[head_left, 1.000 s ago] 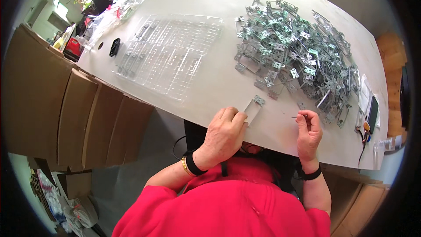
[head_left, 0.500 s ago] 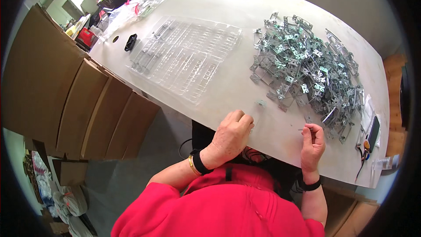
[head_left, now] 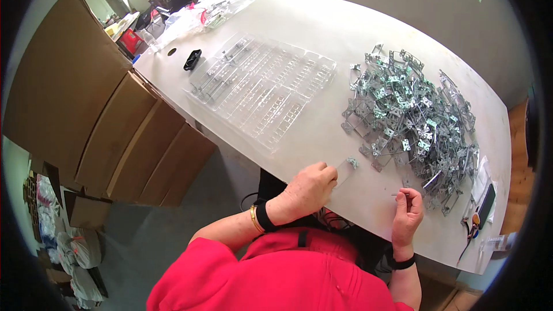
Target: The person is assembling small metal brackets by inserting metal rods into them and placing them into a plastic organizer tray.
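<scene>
Beside metal heap (head_left: pixel 412 121), near side, bracket (head_left: pixel 352 163) is being gripped by left hand (head_left: pixel 304 194), thin pin (head_left: pixel 396 195) pinched by right hand (head_left: pixel 407 222); pin possibly being dropped if fingertip pinch slackens.

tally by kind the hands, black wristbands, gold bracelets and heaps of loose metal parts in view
left hand and right hand: 2
black wristbands: 2
gold bracelet: 1
heap of metal parts: 1
total: 6
</scene>
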